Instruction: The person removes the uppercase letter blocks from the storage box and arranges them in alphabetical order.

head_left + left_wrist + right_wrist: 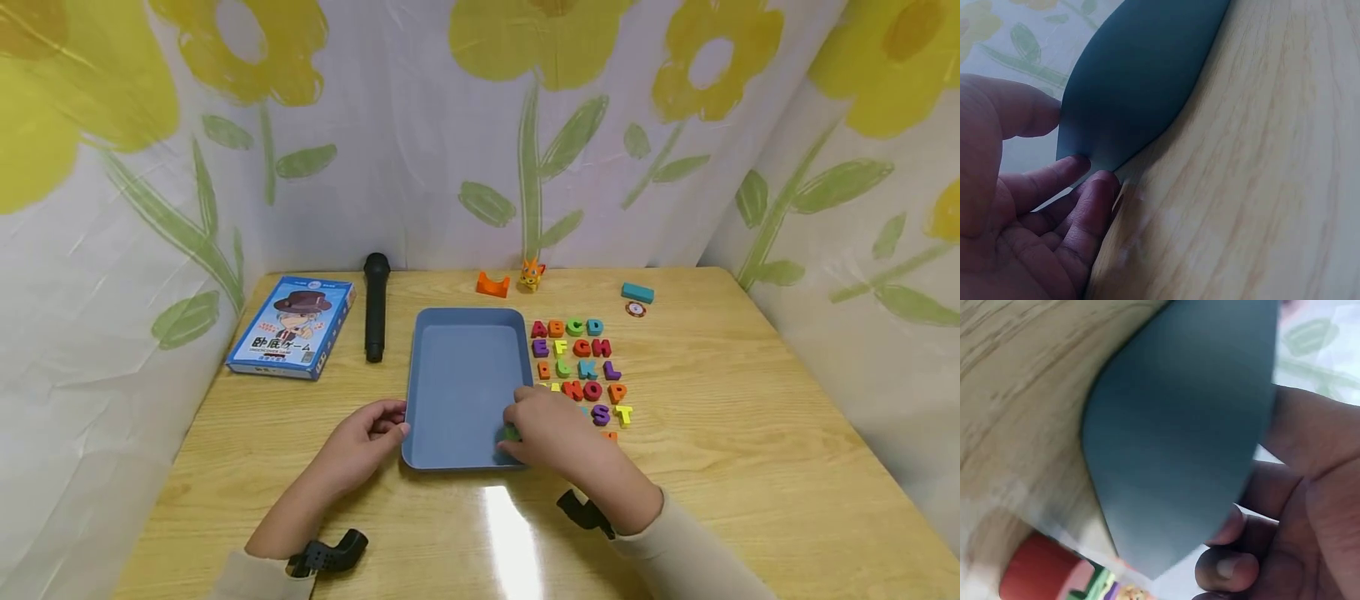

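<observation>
A blue-grey rectangular tray (468, 392) lies in front of me. My left hand (367, 442) is at its left side. In the left wrist view the thumb tip meets the rim and the fingertips rest against the outer wall (1141, 69). My right hand (558, 433) reaches over the tray's right rim, fingers pointing down and bent. Between its thumb and fingers, low over the tray floor, it pinches a small green letter piece (512, 432); which letter is hidden. In the right wrist view the tray wall (1179, 431) hides the fingertips.
Rows of coloured letters (581, 348) lie right of the tray, partly behind my right hand. A game box (292, 327) and a black microphone (377, 308) are at left. Behind stand an orange piece (492, 285), a small figure (532, 273) and a teal block (637, 292).
</observation>
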### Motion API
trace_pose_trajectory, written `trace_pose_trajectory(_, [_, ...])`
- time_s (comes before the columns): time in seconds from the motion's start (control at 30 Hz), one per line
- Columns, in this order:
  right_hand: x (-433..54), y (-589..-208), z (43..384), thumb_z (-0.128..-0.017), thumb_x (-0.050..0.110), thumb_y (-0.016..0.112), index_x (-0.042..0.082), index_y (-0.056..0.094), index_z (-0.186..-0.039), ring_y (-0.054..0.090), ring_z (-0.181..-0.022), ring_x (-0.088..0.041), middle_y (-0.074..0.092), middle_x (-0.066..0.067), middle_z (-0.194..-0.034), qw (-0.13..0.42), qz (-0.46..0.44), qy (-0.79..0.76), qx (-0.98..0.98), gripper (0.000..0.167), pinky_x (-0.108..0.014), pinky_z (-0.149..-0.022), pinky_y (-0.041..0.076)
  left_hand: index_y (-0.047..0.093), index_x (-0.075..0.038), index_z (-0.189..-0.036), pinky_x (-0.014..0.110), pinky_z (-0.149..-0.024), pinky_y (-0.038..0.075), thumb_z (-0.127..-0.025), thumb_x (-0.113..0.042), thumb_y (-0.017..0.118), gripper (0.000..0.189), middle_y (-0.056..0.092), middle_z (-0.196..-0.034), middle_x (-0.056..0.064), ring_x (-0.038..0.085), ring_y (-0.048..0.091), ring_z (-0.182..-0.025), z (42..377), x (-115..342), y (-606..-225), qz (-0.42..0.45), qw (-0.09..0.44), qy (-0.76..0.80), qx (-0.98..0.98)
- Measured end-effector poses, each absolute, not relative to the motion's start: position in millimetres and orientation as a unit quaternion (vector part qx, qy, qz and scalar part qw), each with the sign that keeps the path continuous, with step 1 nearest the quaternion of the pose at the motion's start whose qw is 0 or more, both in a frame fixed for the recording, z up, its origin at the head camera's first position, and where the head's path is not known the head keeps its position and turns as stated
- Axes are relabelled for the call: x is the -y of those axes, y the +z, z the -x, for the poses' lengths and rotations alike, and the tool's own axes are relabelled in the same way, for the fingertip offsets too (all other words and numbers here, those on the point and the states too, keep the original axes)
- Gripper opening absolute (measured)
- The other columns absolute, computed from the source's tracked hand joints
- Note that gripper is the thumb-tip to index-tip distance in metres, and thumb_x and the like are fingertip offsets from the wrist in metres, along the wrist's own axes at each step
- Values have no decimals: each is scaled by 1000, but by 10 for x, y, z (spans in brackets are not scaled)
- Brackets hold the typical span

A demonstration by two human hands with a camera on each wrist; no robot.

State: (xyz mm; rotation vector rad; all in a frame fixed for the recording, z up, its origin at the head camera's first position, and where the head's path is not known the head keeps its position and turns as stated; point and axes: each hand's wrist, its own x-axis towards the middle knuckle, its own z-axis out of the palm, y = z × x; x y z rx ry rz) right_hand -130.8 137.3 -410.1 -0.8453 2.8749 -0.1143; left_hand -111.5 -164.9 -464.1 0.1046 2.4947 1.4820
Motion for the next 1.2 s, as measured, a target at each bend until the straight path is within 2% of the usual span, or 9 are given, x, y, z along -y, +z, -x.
trace_pose_trajectory(0.13, [-1366,-4149,1303,-91,38,91,14,80,-88,47,-72,-14,52,4,-79,73,285,-28,-955,26,-29,-63,40,59,2,-151,27,-95,56,-110,-20,66,48,69,-137,16,25,66,-118,1105,1625,-4645,-34,121,510,-851])
trace_pose_trajectory(0.27, [-1389,-4174,1304,-90,34,93,14,80,-91,47,-73,-14,52,3,-81,76,288,-30,-954,24,-29,-64,40,59,2,-151,27,-95,56,-110,-19,67,47,69,-137,16,24,65,-118,1098,1605,-4640,-34,124,512,-849])
trace_pose_trajectory(0.43, [-1438,-4155,1312,-90,29,92,13,81,-97,50,-76,-13,57,4,-85,69,299,-53,-950,20,-29,-67,46,59,2,-151,30,-97,56,-110,-20,66,48,68,-137,17,25,65,-119,1092,1589,-4645,-36,126,508,-851])
trace_pose_trajectory(0.6, [-1585,-3994,1302,-90,24,92,13,83,-108,59,-86,-12,67,3,-98,48,293,-119,-947,22,-29,-76,55,59,2,-152,30,-98,56,-110,-20,67,48,69,-138,16,25,65,-120,1095,1587,-4669,-32,125,508,-852])
trace_pose_trajectory(0.77, [-1923,-3776,1252,-90,21,92,11,82,-112,66,-94,-17,70,1,-103,5,270,-159,-950,26,-35,-83,60,58,1,-152,28,-98,56,-110,-21,67,48,68,-139,16,25,65,-121,1084,1592,-4688,-30,130,509,-851])
trace_pose_trajectory(0.9, [-2301,-3687,1217,-92,18,90,11,80,-114,65,-94,-19,70,-1,-105,-14,228,-162,-960,26,-41,-85,59,59,1,-152,28,-97,56,-110,-22,67,49,68,-140,15,25,65,-122,1083,1590,-4669,-28,129,507,-852])
trace_pose_trajectory(1.07, [-2712,-3727,1158,-93,16,88,10,80,-114,60,-85,-18,70,-4,-102,-11,178,-154,-972,24,-42,-78,55,58,0,-153,29,-98,56,-110,-24,67,49,68,-141,16,25,65,-122,1100,1600,-4622,-34,125,501,-856])
trace_pose_trajectory(1.2, [-2898,-3843,1102,-93,17,88,8,79,-115,57,-82,-18,69,-5,-100,22,148,-144,-978,25,-41,-74,53,58,1,-153,27,-97,56,-110,-24,66,50,68,-141,16,25,65,-122,1113,1615,-4600,-34,124,496,-859])
